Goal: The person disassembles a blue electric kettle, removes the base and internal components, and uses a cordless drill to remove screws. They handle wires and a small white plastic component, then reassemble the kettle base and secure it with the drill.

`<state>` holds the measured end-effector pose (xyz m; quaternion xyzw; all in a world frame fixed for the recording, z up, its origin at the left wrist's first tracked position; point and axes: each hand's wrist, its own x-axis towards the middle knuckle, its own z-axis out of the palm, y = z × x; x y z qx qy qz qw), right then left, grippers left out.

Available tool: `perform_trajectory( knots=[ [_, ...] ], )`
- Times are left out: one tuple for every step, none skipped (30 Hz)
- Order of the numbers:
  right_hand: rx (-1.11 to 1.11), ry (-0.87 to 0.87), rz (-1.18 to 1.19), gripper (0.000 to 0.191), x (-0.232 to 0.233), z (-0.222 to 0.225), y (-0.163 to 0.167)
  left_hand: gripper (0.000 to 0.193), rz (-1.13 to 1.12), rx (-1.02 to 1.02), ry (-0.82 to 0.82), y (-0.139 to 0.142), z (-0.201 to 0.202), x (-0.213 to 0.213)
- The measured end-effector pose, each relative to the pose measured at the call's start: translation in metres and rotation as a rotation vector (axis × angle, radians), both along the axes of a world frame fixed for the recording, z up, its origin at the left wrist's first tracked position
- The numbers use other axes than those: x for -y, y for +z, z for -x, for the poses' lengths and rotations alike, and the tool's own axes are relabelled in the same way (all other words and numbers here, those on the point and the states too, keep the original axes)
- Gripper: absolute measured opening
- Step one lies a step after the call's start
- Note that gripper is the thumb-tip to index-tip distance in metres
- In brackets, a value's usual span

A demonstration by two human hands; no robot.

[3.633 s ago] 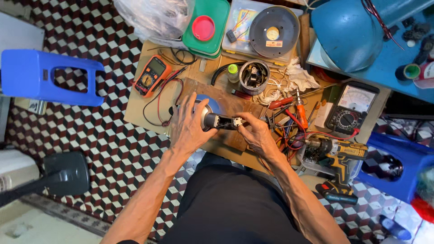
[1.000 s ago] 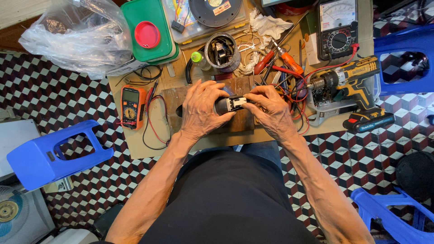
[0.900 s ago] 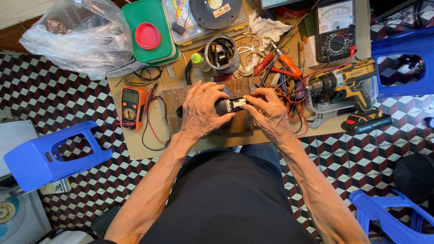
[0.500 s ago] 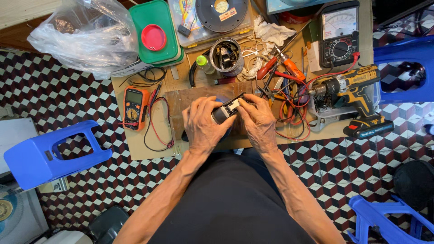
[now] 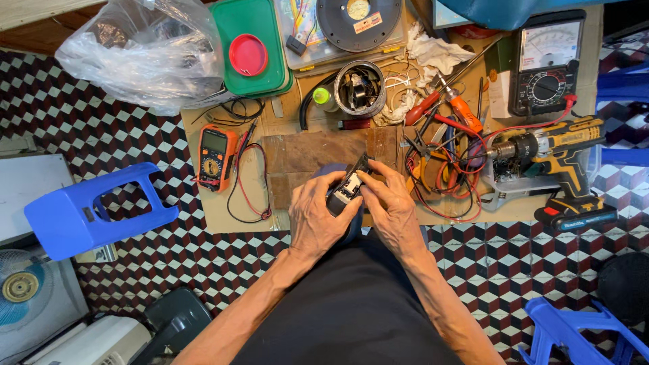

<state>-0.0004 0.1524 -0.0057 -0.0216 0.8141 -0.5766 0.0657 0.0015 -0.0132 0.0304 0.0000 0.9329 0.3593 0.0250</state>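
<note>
Hands — left hand (image 5: 318, 220), right hand (image 5: 391, 208) — curled around small black device (image 5: 348, 184)

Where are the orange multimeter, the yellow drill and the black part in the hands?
Orange multimeter (image 5: 215, 158), head view, on its dial.
Yellow drill (image 5: 554, 150), head view, on its body.
Black part (image 5: 346, 186), head view, on its top between both hands.

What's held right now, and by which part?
A small black device, in both hands: left hand wraps its lower end, right hand fingers on its upper side.
</note>
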Motion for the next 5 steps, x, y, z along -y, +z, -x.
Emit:
perform_trajectory(
  knots=[
    [0.023,-0.003,0.019,0.031,0.0009,-0.0014,-0.001,0.043,-0.012,-0.017,-0.03,0.0,0.0004,0.0006],
    [0.011,0.006,0.006,0.031,0.0015,-0.0029,-0.0018,0.039,-0.024,-0.035,-0.061,0.0001,0.0012,0.0012],
    [-0.002,0.013,-0.009,0.032,0.0015,-0.0042,-0.0026,0.036,-0.039,-0.054,-0.094,-0.0002,0.0027,0.0013],
    [-0.015,0.019,-0.026,0.033,0.0011,-0.0056,-0.0034,0.034,-0.025,-0.044,-0.093,-0.0006,0.0041,0.0005],
    [0.023,0.023,-0.004,0.034,0.0006,-0.0068,-0.0043,0.032,-0.012,-0.034,-0.09,-0.0009,0.0052,-0.0011]
  ],
)
